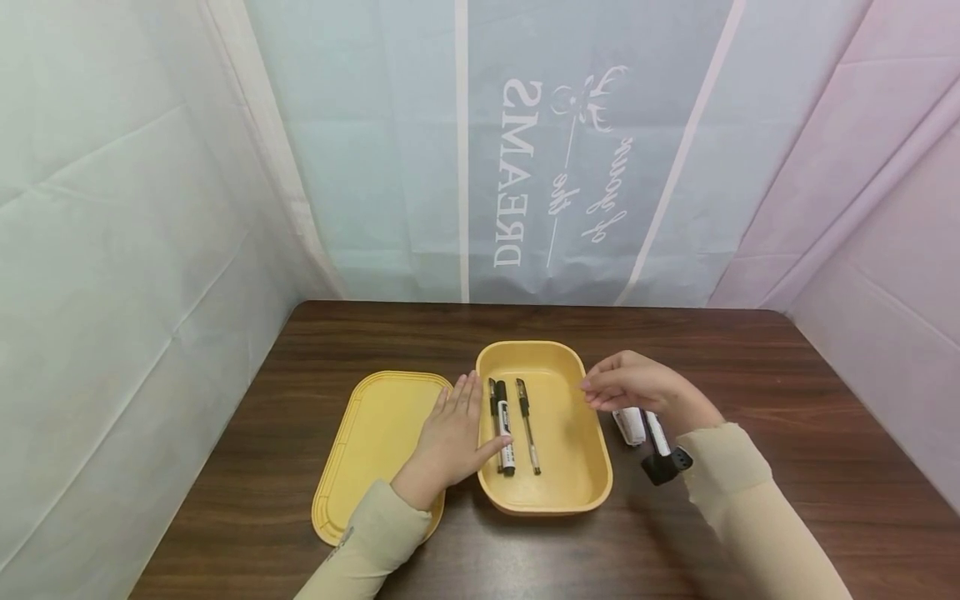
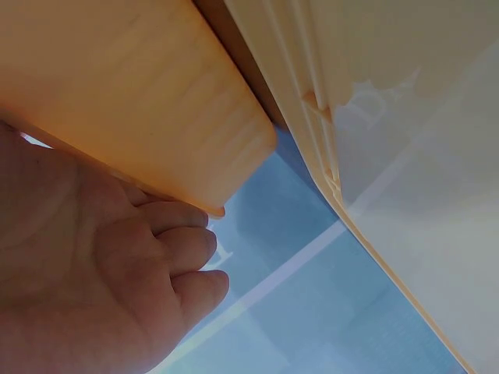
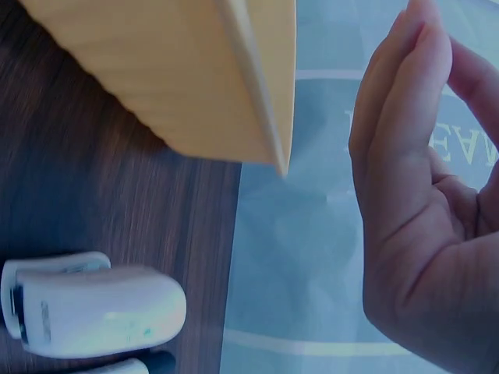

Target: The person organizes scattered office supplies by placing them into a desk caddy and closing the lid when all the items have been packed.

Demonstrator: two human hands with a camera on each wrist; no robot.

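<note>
A yellow plastic box holds a black-and-white marker and two black-capped pens, one pen lying apart to the right. My left hand lies along the box's left rim with straight fingers, the thumb reaching over the marker. In the left wrist view its fingers are against the box wall. Over the right rim hovers my right hand, fingers bent forward and fingertips close to the thumb, with nothing visible between them. Below it lies a white stapler on the table.
The yellow lid lies on the table left of the box, partly under my left forearm. A white marker-like stick is right of the stapler. A black wrist camera sits at my right cuff. Cloth curtains stand around the wooden table.
</note>
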